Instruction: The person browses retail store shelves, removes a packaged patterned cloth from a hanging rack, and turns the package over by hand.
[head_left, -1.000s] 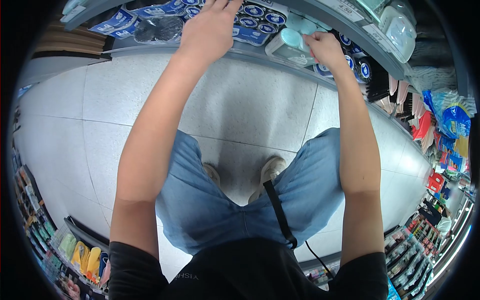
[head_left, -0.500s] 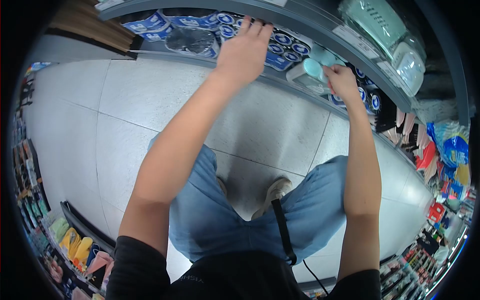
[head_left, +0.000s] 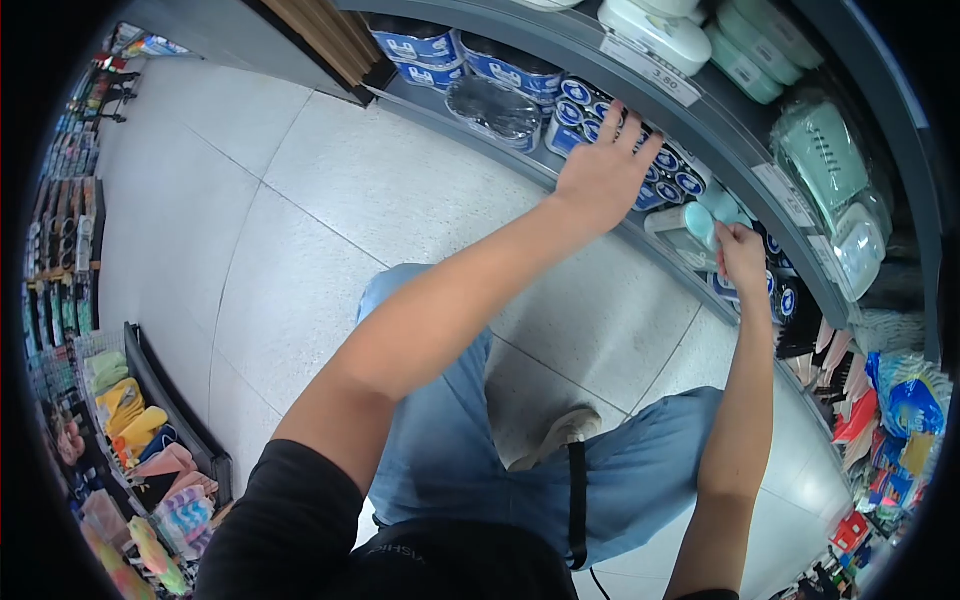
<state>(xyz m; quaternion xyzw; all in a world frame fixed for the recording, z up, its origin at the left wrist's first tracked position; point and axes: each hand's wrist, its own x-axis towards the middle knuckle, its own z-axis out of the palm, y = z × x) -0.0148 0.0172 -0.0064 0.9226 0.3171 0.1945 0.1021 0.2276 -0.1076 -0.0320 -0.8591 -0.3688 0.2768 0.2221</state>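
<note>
My left hand [head_left: 607, 180] lies over packs of round blue-and-black tubs [head_left: 668, 178] on the bottom shelf. Its fingers are stretched and a little apart, with nothing held; the tips reach the packs' far side, just below the shelf above. To its right, my right hand [head_left: 742, 258] has thumb and fingers closed at the lid of a clear container with a mint-green top [head_left: 697, 222]. That container leans at the shelf's front edge, beside another mint-green piece [head_left: 722, 204] partly hidden behind it. Dark tubs also show around my right hand.
Overhead, a grey shelf edge [head_left: 740, 135] with price tags curves close above both hands. Wrapped mint-green boxes [head_left: 825, 155] stand on it. Larger blue packs [head_left: 510, 68] sit at left on the bottom shelf. Gloves and bags [head_left: 905, 400] hang at right. A tiled floor [head_left: 330, 180] lies below.
The view has swung, so shelf and hands appear farther right and lower. My left hand stays over the tub packs, fingers slightly more spread; my right hand stays at the mint-green lid.
</note>
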